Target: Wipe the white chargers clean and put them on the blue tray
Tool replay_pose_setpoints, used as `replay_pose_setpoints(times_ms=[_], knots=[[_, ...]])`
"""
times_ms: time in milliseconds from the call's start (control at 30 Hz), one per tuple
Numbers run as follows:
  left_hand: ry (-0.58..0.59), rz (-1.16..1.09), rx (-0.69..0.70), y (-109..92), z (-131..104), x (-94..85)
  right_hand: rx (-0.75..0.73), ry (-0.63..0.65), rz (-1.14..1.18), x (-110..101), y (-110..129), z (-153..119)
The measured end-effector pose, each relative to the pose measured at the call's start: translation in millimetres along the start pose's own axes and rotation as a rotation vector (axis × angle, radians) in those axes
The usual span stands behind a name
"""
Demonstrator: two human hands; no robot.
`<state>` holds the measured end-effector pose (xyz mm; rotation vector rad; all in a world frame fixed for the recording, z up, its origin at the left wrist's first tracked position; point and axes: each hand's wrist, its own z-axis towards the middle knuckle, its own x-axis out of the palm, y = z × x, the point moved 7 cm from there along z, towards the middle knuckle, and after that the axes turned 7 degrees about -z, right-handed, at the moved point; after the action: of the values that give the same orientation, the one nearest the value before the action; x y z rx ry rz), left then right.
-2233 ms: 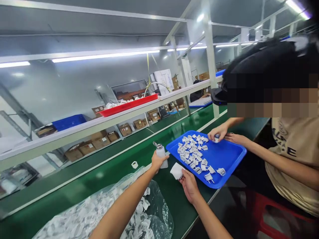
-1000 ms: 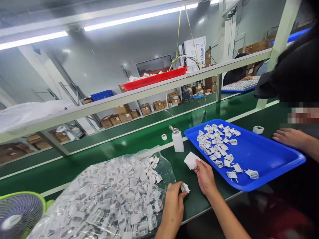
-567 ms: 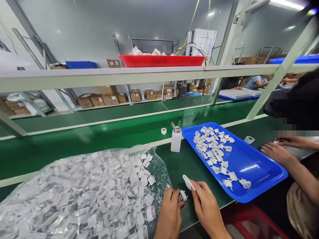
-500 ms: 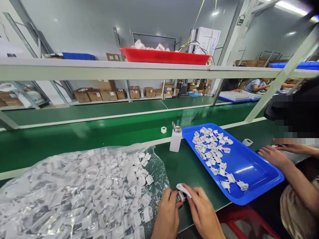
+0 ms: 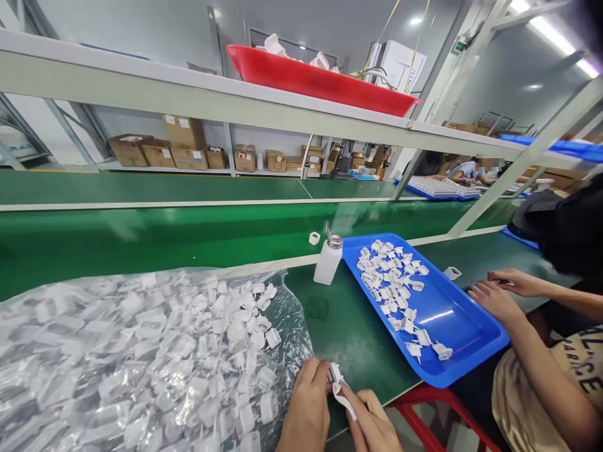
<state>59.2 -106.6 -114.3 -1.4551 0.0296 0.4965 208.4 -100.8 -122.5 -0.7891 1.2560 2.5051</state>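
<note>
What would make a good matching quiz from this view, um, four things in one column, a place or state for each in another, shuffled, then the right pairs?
Things:
1. red tray
2. bottle
3. white cloth
4. plastic bag

Places and states:
A. see-through
B. held in the right hand
C. on the raised shelf
D. upright, metal lid flipped up

Pairs: 1-C, 2-D, 3-B, 4-A

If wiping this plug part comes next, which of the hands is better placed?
Probably the right hand: it holds the folded white cloth close up to the white plug part. The left hand grips that part, so it seems better suited to steadying it.
</note>
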Motion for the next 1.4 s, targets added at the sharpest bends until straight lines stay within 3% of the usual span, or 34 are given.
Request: replay_pose_setpoints(times_ms=[233, 400, 567, 700, 867, 967, 1133, 1400], knots=[[-0.004, 0.109, 0.053, -10.9, 1.1, -6.4, 0.124, -0.258, -0.077, -20.0, 9.3, 14.6], [-0.010, 0.130, 0.059, -15.8, 3.8, -8.3, 0.127, -0.126, -0.007, -25.1, 6.5, 35.0], [-0.078, 0.085, -0.013, -27.2, 3.2, -15.0, 0.244, -0.145, -0.079, -43.4, -12.1, 31.1], [-0.097, 0.125, -0.100, -31.6, 1.3, -6.6, 0.281, -0.148, -0.080, -54.0, -25.5, 22.6], [-0.026, 0.194, -0.071, -43.4, 6.3, 6.6, 0.298, -0.157, -0.074, -61.3, -25.7, 20.4], [0.012, 0.137, -0.054, -44.0, 9.1, 7.4, 0.233, -0.135, -0.056, -57.9, -14.1, 22.6], [0.046, 0.093, 0.009, -39.7, 10.3, 6.8, -0.004, 0.083, -0.030, -26.3, 9.3, 29.4], [0.041, 0.265, 0.257, -22.4, 15.1, 17.5, -0.041, 0.134, -0.063, -20.2, 19.9, 61.9]])
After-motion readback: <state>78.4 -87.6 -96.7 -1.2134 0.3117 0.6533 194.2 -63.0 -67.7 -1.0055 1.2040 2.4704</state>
